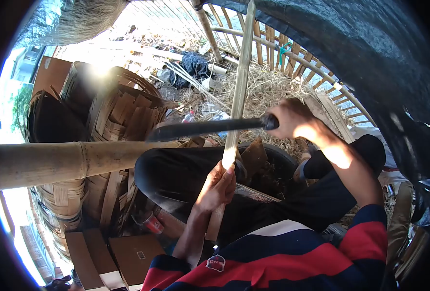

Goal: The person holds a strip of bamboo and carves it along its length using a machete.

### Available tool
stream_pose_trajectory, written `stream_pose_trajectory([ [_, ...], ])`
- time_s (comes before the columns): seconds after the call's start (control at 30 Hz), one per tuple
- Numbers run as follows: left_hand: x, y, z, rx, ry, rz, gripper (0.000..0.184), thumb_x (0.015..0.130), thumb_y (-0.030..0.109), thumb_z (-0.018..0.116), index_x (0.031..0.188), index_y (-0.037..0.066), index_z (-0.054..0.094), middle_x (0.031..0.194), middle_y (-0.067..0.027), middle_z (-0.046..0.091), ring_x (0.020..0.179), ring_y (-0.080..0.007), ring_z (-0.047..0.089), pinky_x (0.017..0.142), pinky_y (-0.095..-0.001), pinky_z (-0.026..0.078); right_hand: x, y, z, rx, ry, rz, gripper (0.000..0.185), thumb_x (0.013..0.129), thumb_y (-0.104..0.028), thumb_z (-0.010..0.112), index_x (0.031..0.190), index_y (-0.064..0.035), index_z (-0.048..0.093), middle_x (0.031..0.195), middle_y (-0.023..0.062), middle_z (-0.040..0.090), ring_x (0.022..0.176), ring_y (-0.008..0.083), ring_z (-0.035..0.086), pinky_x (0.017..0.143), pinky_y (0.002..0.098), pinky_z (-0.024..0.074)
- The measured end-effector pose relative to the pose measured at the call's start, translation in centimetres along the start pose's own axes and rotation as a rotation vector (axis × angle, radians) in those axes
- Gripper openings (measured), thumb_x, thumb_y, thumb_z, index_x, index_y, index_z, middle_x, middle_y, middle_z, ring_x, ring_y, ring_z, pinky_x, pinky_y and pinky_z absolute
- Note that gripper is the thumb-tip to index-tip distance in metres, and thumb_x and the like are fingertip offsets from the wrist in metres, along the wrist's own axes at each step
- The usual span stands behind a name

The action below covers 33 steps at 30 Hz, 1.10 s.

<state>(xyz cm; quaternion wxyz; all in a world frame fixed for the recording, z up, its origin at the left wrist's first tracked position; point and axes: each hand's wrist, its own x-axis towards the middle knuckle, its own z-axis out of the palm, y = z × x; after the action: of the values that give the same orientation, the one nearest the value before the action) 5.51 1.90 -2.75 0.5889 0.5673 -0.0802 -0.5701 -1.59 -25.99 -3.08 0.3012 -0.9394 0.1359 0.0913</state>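
Note:
My left hand (217,188) is closed around a long bamboo strip (241,80), gripping its lower part. The strip stands tilted, its far end reaching up past the fence and its lower end by my lap. In my right hand (290,120) is a machete (200,128), the fingers wrapped round its dark handle. Its long blade, a little blurred, points left and crosses the strip above my left hand. I cannot tell whether blade and strip touch. Below them, between my legs, is a dark round basin (285,165), partly hidden.
A thick bamboo pole (40,164) runs in from the left to my knee. Woven bamboo baskets (123,114) are stacked behind it, with cardboard boxes (136,257) and a red cup (153,224) lower down. Shavings (268,92) cover the ground before a bamboo fence (316,65); dark sheeting (365,53) hangs right.

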Motion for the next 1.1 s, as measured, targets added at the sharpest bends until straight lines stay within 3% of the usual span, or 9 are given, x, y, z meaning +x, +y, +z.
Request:
stream_pose_trajectory([
  [0.07,-0.3,-0.1,0.0,0.004,-0.011,-0.031,0.015,0.103,0.027,0.044,0.096,0.013,0.043,0.058,0.0042,0.034,0.041,-0.0036,0.03,0.036,-0.0194,0.026,-0.1,0.3,1.5,-0.067,0.112,-0.221,0.017,0.066,-0.027,0.068,0.067,-0.0101,0.064,0.056,0.0073,0.06,0.056,0.0251,0.064,0.06,0.0398,0.0518],
  [0.37,-0.2,0.0,0.0,0.088,0.064,-0.009,0.012,0.102,0.024,0.047,0.101,0.012,0.046,0.064,0.0043,0.037,0.044,-0.0025,0.031,0.036,-0.0189,0.026,1.1,2.8,1.7,-0.067,0.221,-0.17,0.013,0.059,-0.02,0.07,0.061,-0.0091,0.063,0.053,0.0105,0.059,0.053,0.0283,0.062,0.054,0.0401,0.0488],
  [0.47,-0.1,-0.1,-0.4,0.087,0.058,0.013,0.012,0.101,0.023,0.048,0.1,0.012,0.046,0.064,0.0044,0.037,0.044,-0.0024,0.031,0.036,-0.0187,0.026,1.5,3.0,1.6,-0.086,0.162,-0.127,0.013,0.06,-0.024,0.068,0.06,-0.0116,0.064,0.056,0.0105,0.062,0.055,0.0309,0.064,0.056,0.0427,0.0505],
  [0.73,-0.9,0.0,-0.5,0.064,0.052,0.004,0.013,0.101,0.022,0.048,0.093,0.012,0.044,0.061,0.0068,0.037,0.044,-0.002,0.032,0.038,-0.0188,0.025,1.4,4.7,1.3,-0.091,0.194,-0.146,0.011,0.064,-0.021,0.067,0.065,-0.0106,0.064,0.058,0.0091,0.062,0.057,0.0271,0.065,0.059,0.041,0.051],
  [0.87,-3.5,-1.0,-2.1,0.01,0.037,-0.037,0.006,0.102,0.021,0.046,0.1,0.015,0.045,0.059,0.0043,0.035,0.041,-0.0035,0.031,0.034,-0.0184,0.026,2.0,9.6,-1.4,0.037,0.281,0.305,0.023,0.07,-0.025,0.07,0.074,-0.004,0.065,0.061,0.0122,0.061,0.058,0.0238,0.063,0.061,0.0411,0.0485],
  [0.97,-2.7,-1.2,-1.4,-0.053,0.022,-0.107,0.008,0.103,0.021,0.044,0.099,0.015,0.044,0.058,0.0037,0.034,0.04,-0.0041,0.031,0.034,-0.0195,0.026,1.3,10.0,-2.3,0.001,0.362,0.316,0.02,0.074,-0.027,0.068,0.08,-0.0073,0.069,0.064,0.013,0.064,0.063,0.0245,0.065,0.062,0.0406,0.0502],
  [1.0,-2.0,-1.1,-1.2,-0.057,0.013,-0.107,0.008,0.103,0.021,0.044,0.099,0.015,0.044,0.058,0.0037,0.034,0.04,-0.0041,0.031,0.034,-0.0195,0.026,1.1,9.2,-1.4,0.001,0.463,0.271,0.021,0.075,-0.028,0.068,0.076,-0.0065,0.067,0.061,0.0112,0.062,0.058,0.0247,0.063,0.06,0.0399,0.0494],
  [1.07,-0.6,-0.7,-0.5,-0.008,-0.015,-0.01,0.009,0.103,0.022,0.044,0.1,0.014,0.044,0.058,0.0034,0.035,0.04,-0.0043,0.031,0.034,-0.0202,0.027,1.1,7.7,-0.9,0.124,0.287,0.262,0.022,0.075,-0.029,0.069,0.073,-0.0077,0.065,0.057,0.0081,0.06,0.052,0.0236,0.061,0.057,0.0387,0.0485],
  [1.1,-0.1,-0.6,-0.2,-0.003,-0.031,-0.005,0.009,0.103,0.022,0.044,0.1,0.014,0.044,0.058,0.0034,0.035,0.04,-0.0043,0.031,0.034,-0.0202,0.027,1.1,6.9,-0.2,0.132,0.334,0.183,0.021,0.075,-0.029,0.069,0.071,-0.0087,0.064,0.056,0.0068,0.059,0.05,0.0227,0.06,0.056,0.038,0.0481],
])
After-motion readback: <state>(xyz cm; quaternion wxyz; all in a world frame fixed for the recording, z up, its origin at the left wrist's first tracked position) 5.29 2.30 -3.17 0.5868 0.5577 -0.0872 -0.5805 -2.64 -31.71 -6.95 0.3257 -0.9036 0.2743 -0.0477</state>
